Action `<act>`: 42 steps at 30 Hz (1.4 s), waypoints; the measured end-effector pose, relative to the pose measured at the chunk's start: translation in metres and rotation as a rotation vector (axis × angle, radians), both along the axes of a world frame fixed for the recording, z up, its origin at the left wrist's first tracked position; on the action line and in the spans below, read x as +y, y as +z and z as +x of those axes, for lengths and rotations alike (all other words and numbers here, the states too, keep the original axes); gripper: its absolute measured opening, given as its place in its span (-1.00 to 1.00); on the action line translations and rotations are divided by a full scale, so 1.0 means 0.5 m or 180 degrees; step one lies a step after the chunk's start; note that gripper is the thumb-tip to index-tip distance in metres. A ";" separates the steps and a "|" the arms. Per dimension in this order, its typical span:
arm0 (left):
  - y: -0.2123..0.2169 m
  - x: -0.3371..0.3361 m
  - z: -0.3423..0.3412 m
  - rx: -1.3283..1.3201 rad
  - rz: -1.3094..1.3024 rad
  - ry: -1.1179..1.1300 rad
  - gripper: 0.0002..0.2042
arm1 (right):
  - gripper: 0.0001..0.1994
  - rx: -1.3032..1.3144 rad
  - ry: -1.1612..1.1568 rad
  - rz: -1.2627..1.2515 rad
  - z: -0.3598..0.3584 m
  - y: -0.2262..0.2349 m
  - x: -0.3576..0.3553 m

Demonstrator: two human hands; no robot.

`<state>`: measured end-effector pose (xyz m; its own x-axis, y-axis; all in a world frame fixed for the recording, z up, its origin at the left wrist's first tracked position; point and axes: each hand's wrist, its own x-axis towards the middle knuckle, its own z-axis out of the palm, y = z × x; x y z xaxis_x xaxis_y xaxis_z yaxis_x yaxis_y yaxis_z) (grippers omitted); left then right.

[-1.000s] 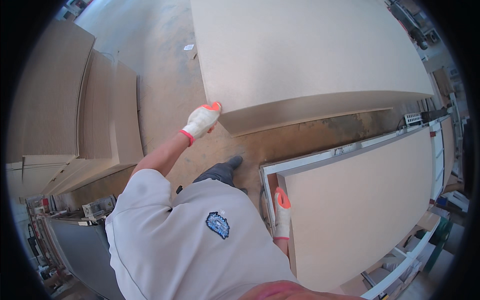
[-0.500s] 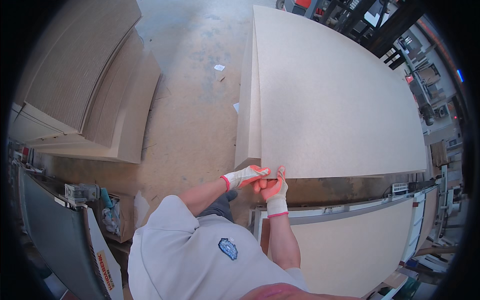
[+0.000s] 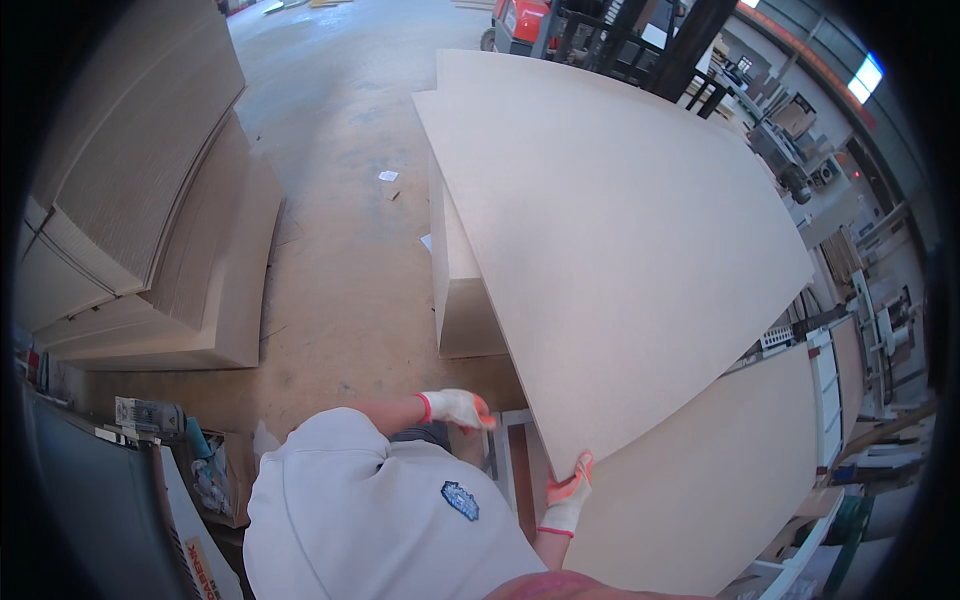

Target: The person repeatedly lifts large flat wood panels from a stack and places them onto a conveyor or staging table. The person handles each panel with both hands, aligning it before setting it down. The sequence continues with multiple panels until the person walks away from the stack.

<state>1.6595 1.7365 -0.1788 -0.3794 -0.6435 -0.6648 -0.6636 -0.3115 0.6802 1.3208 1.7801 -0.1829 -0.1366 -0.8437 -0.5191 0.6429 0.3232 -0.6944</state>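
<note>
A large pale fibreboard sheet (image 3: 620, 220) lies skewed over a stack of boards (image 3: 474, 315), its near corner pulled out toward me. My right hand (image 3: 568, 496), in a white glove with an orange palm, grips that near corner; the thumb shows on top and the other fingers are partly hidden beneath. My left hand (image 3: 458, 409), gloved alike, is off the sheet, a little left of its edge. Its fingers are loosely bent with nothing visible in them. Below the sheet's near edge is the pale top of a machine table (image 3: 700, 480).
A tall stack of boards (image 3: 190, 190) stands at the left. Beyond the sheet is a red and black forklift (image 3: 600, 40). Paper scraps (image 3: 388, 176) lie on the concrete floor. A cardboard box of litter (image 3: 235, 475) and a grey machine (image 3: 80, 500) are at lower left.
The sheet has swung round, its near corner coming toward me over the machine table. My left hand has let go of the corner and moved left; my right hand came nearer with it.
</note>
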 end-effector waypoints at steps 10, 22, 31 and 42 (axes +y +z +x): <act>0.000 -0.028 0.346 0.2129 -0.0487 0.5124 -0.17 | -0.35 -0.0181 -0.2770 -0.1355 -0.425 -0.120 0.385; -0.144 0.156 0.120 0.2033 -0.1526 0.5885 -0.51 | -0.38 0.0230 -0.3289 -0.0062 -0.487 -0.105 0.505; -0.093 -0.038 0.399 0.2483 -0.1978 0.5159 -0.41 | -0.30 -0.0961 -0.3114 0.0604 -0.155 -0.251 0.473; 0.048 -0.133 0.596 0.3695 -0.0541 0.3669 -0.25 | -0.33 -0.1968 -0.3344 0.1271 0.177 -0.292 0.497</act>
<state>1.9575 1.6699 -0.1547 0.1077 -0.9538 -0.2805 0.7094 -0.1240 0.6939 1.4094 2.0285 -0.3287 -0.2856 -0.2499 -0.9252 0.8940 -0.4173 -0.1632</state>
